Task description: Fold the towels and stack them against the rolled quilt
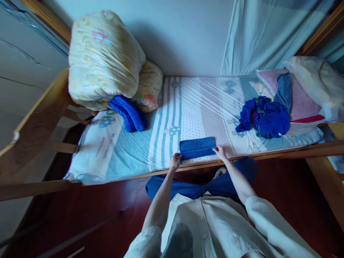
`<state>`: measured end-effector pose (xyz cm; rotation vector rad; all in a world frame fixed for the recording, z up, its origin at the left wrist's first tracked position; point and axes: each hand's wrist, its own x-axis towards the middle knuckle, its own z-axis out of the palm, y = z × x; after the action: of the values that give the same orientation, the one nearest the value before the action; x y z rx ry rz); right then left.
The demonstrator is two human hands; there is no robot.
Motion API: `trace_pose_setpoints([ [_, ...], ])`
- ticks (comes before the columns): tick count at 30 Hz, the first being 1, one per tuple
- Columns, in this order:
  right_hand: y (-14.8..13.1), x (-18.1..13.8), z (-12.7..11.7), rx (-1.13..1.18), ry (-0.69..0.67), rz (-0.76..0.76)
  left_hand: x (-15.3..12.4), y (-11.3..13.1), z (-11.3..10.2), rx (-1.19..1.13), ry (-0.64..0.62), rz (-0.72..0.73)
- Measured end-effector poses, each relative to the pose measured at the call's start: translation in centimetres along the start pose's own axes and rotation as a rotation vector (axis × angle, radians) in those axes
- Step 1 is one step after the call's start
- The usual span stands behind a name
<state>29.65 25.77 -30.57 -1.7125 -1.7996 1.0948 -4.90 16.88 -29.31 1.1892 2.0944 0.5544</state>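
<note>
Left hand [175, 161] and right hand [220, 152] each pinch a near corner of the folded blue towel [198, 147], just inside the bed rail [268, 155]; judged soft, light, floppy, best gripped at both ends.

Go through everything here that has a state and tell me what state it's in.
near towel, folded flat
left hand, fingers curled on its left end
right hand, resting on its right end
far towel, folded, by the pillows
blue clothes, crumpled in a heap
bedsheet, spread smooth
</note>
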Motion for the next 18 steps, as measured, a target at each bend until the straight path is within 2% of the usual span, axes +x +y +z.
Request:
trace_pose_setpoints([
  [9,0.5,-0.7,0.4,-0.126,-0.023,0.071,-0.3,0.1,0.3,0.061,-0.002,-0.099],
  [18,-0.4,-0.9,0.2,-0.207,-0.044,0.12,-0.7,0.3,0.4,0.109,-0.012,-0.113],
])
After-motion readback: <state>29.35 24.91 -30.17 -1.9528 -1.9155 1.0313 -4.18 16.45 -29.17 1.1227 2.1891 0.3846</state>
